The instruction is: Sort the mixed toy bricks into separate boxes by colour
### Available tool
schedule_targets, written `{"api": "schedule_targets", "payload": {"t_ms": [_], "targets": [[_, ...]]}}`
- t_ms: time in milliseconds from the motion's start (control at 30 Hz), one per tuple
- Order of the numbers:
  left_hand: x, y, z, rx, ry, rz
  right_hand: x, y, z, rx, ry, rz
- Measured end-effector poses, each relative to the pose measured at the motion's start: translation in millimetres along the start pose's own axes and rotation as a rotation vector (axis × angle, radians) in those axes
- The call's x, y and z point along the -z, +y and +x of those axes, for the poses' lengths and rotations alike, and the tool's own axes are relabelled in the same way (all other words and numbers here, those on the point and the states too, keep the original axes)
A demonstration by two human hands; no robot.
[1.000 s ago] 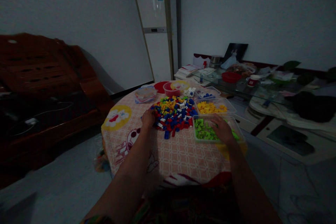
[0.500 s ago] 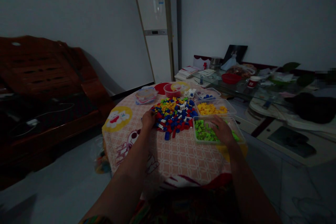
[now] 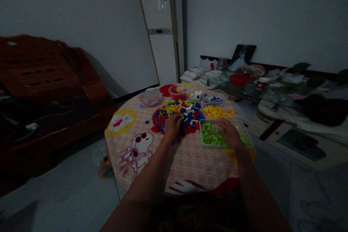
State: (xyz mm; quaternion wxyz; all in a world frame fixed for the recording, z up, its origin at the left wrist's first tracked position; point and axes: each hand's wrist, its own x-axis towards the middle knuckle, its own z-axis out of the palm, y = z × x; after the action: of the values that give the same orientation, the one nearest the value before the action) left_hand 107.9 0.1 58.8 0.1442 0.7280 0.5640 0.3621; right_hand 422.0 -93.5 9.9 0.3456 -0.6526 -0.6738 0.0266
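Note:
A loose pile of small toy bricks (image 3: 190, 113), in blue, red, white, yellow and green, lies mid-table. Over the near side of this pile is my left hand (image 3: 172, 127), its fingers curled together at the bricks; whatever they grip is hidden. My right hand (image 3: 230, 135) reaches over a clear plastic tray, fingers spread and bent downward above its contents. Green bricks (image 3: 212, 135) fill the left part of that clear tray (image 3: 201, 144). Just behind it, yellow bricks (image 3: 217, 111) sit in a second clear container (image 3: 239, 110).
A third clear container (image 3: 225, 96) holds a few blue bricks, with white bricks (image 3: 196, 95) beside it. Toward the back stand a pink tub (image 3: 178, 96) and a lidded container (image 3: 150, 98). A cluttered glass table (image 3: 244, 88) is at right, a wooden bench (image 3: 40, 79) at left.
My left hand has moved right from the pile's left edge to its near middle. A blue brick now shows alone left of the pile. My right hand stays over the green bricks.

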Motion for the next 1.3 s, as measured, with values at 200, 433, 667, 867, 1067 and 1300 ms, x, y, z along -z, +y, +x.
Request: {"api": "schedule_targets", "payload": {"t_ms": [200,433,667,867,1067,1300], "targets": [[-47.8,46,-44,-0.39,-0.173,-0.276,-3,4,-1,0.066,0.046,0.004],[-34.4,40,-42,-0.366,-0.144,-0.248,0,-3,0,0.049,0.058,0.027],[6.6,-17,14,0.035,0.053,0.125,2,-5,-1,0.038,0.055,0.058],[21.9,-61,34,0.129,-0.057,0.326,1,-3,0,0.025,0.039,0.015],[23.3,-70,32,0.178,0.094,0.411,2,-3,-1,0.029,0.03,0.0],[19.2,-60,40,0.238,-0.032,0.465,3,-1,1,0.018,0.0,-0.005]]}}
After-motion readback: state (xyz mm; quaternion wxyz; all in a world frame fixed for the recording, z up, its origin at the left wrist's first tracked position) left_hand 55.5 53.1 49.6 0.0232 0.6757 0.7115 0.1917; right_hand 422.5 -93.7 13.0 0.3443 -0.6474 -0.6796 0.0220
